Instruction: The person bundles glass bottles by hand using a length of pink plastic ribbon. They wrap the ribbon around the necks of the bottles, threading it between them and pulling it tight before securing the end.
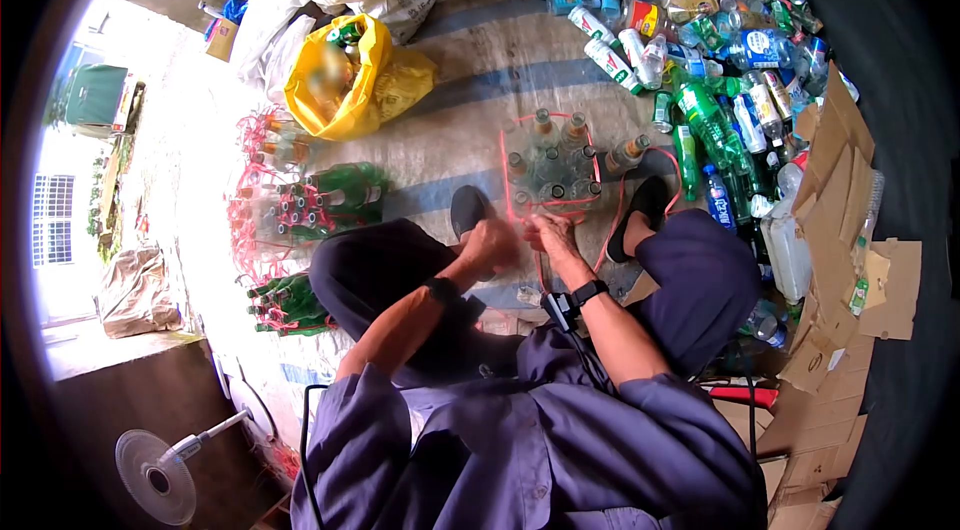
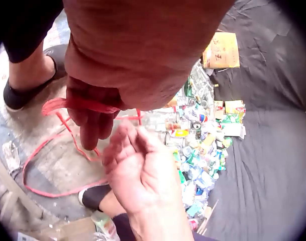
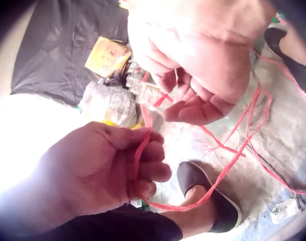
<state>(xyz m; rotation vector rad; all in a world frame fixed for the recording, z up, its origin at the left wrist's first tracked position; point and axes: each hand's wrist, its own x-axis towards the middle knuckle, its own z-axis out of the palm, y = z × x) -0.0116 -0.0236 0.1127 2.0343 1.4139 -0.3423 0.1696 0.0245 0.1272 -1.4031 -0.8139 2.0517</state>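
Note:
A bundle of clear glass bottles stands between the person's feet, with red plastic string running around it. One more clear bottle leans at its right side. Just in front of the bundle, the left hand holds the string, which crosses its curled fingers and hangs down in a long loop. Close by, the right hand has curled fingers, with a length of red string pinched at the fingertips. Loose string also trails over the ground sheet by the right foot.
Tied green bottles lie at the left, below a yellow bag of bottles. A heap of cans and plastic bottles fills the right back. Cardboard borders the right side; a fan stands at lower left.

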